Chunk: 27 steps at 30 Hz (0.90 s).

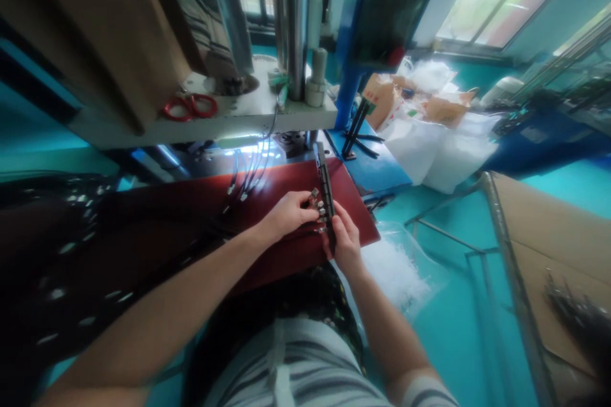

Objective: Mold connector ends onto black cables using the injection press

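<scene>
Over the right part of the dark red work surface, my right hand is closed around the lower end of a long, narrow black bar. The bar points away from me, slightly tilted. At its left side, my left hand pinches small metallic connectors, which lie against the bar. Their exact number and how they sit in it are too small to tell. Black cables with pale metal ends lie on the red surface to the left of my hands.
A press with metal columns stands ahead; red-handled scissors lie on its plate. Black pliers are on a blue ledge. White bags sit behind right. A cardboard-topped cart stands right, and piled cables cover the left.
</scene>
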Available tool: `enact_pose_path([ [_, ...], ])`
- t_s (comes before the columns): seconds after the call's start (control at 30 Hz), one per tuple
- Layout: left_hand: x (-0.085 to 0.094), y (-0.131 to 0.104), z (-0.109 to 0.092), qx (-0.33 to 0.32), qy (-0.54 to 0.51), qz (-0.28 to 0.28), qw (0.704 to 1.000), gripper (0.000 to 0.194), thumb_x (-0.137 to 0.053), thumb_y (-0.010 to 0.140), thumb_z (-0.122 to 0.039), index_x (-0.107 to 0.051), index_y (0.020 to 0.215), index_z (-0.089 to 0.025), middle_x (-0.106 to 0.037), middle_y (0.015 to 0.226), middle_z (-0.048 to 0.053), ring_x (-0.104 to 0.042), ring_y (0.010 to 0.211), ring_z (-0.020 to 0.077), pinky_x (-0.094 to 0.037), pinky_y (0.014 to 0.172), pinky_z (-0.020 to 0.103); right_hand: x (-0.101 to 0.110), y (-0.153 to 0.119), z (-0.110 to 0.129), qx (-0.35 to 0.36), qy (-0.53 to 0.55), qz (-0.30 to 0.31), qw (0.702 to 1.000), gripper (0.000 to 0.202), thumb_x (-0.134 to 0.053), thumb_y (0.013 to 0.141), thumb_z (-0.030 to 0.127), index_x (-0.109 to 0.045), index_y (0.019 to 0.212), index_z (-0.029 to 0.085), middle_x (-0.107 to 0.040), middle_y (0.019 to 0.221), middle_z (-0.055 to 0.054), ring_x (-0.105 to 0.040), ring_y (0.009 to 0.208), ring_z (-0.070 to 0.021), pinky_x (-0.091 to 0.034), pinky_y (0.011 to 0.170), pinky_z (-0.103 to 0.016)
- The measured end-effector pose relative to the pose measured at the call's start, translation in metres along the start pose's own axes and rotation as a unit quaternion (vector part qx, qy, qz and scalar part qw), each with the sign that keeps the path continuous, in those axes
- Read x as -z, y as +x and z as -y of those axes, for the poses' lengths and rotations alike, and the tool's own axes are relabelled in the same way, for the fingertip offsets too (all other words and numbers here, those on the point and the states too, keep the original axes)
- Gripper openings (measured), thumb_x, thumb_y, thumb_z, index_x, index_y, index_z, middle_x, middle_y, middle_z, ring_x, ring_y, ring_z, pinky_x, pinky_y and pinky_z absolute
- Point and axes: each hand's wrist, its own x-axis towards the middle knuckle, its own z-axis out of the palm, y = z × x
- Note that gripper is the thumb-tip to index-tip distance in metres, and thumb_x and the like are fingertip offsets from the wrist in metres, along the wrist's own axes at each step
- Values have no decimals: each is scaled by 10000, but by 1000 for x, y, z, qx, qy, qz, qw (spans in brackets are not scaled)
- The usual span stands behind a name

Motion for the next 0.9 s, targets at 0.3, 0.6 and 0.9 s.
enact_pose_path([
  [0.3,-2,-2,11,-27,5,-35,999,165,-595,679,-291,-594,681,-126,-559,643,-12,-493,620,116,-384,609,230,-3,2,0,16,-79,14,997,569,-459,863,467,-394,1346,172,-459,457,75,-354,284,-64,-280,257,-183],
  [0.6,12,-4,4,-19,-61,-49,997,215,-663,653,-305,-566,755,-142,-562,688,-27,-505,644,99,-394,622,212,-1,3,4,4,-21,14,1000,533,-477,859,453,-425,1315,181,-470,452,88,-358,279,-57,-277,257,-169],
  [0.9,9,2,3,4,-97,-51,994,185,-637,653,-302,-558,670,-136,-525,588,-44,-457,542,75,-351,545,202,1,0,1,6,-6,6,1000,524,-483,861,443,-421,1319,194,-469,450,90,-357,291,-53,-294,265,-155],
])
